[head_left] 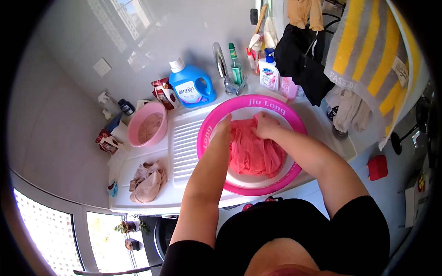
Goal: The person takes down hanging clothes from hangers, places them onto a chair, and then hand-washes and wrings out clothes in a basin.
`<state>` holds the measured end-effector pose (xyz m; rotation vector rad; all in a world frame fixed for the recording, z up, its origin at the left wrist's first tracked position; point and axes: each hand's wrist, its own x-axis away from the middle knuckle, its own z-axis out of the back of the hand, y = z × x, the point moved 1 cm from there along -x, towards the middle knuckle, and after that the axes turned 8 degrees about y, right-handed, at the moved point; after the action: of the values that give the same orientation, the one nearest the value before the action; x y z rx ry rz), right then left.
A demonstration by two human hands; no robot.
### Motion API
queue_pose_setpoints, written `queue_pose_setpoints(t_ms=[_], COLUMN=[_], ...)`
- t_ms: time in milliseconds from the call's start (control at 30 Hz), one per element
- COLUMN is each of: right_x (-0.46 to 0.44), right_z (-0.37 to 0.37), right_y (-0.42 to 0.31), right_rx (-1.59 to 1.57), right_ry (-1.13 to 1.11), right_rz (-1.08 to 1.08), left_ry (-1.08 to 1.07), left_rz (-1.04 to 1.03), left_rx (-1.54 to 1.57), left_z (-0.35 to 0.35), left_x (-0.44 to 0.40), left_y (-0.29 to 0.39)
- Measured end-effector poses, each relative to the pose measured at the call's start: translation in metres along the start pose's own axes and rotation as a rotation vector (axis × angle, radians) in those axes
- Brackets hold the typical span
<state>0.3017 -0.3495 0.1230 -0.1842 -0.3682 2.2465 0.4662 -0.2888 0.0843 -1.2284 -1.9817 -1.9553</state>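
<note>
Both hands are down in the big pink basin (266, 103), and there's the red cloth (255, 154), bunched up inside it, spreading toward the near rim! The right hand (267, 125) has its fingers curled over the cloth's far edge, pinching a fold. Over to the left hand (226, 123), at the cloth's far left corner: the wrist and forearm block much of it, so I can't fairly tell whether those fingers are closed or loose.

Just left of the basin runs the ribbed washboard (186, 149); beyond that, a small pink tub (133, 131) with pale cloth (151, 125) inside, and a crumpled beige-pink garment (148, 181) on the counter nearer the front. Behind, the blue detergent bottle (189, 87) stands beside the tap (219, 60), and a striped towel (363, 46) hangs at right!
</note>
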Motion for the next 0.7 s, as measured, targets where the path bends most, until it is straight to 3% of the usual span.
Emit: queue_pose_setpoints(t_ms=[67, 133, 200, 300, 367, 400, 433, 533, 633, 667, 700], right_x=[-0.002, -0.001, -0.011, -0.025, -0.016, -0.018, 0.003, 0.035, -0.002, -0.013, -0.009], right_z=[-0.036, -0.027, -0.021, -0.030, -0.023, -0.034, -0.004, 0.044, 0.036, 0.034, 0.036], right_y=[0.008, 0.007, 0.013, 0.016, -0.019, -0.027, -0.049, -0.082, -0.076, -0.072, -0.074], right_rx=[0.282, 0.220, 0.158, -0.316, -0.720, -0.783, -0.967, -0.624, -0.559, -0.524, -0.616], right_ry=[-0.123, -0.205, -0.284, -0.052, -0.107, 0.006, -0.064, -0.063, 0.321, 0.415, 0.473], right_rz=[0.145, 0.218, 0.290, 0.108, 0.013, 0.095, 0.046, 0.237, -0.002, -0.087, -0.077], left_ry=[-0.094, -0.119, -0.133, -0.243, -0.342, -0.220, -0.093, -0.181, -0.306, -0.498, -1.094], left_rz=[0.059, 0.125, 0.108, 0.130, 0.177, 0.220, 0.265, 0.145, -0.011, 0.040, -0.059], left_rx=[-0.014, -0.201, -0.201, -0.145, -0.093, 0.010, 0.115, 0.170, 0.231, 0.202, 0.511], left_z=[0.002, 0.003, 0.008, 0.014, 0.010, 0.007, 0.006, -0.005, -0.014, -0.022, -0.039], left_x=[0.006, 0.030, 0.018, -0.001, -0.003, 0.002, 0.008, 0.027, 0.042, 0.030, -0.011], left_y=[-0.007, 0.007, 0.001, -0.006, -0.008, -0.003, 0.001, 0.009, -0.002, -0.004, -0.015])
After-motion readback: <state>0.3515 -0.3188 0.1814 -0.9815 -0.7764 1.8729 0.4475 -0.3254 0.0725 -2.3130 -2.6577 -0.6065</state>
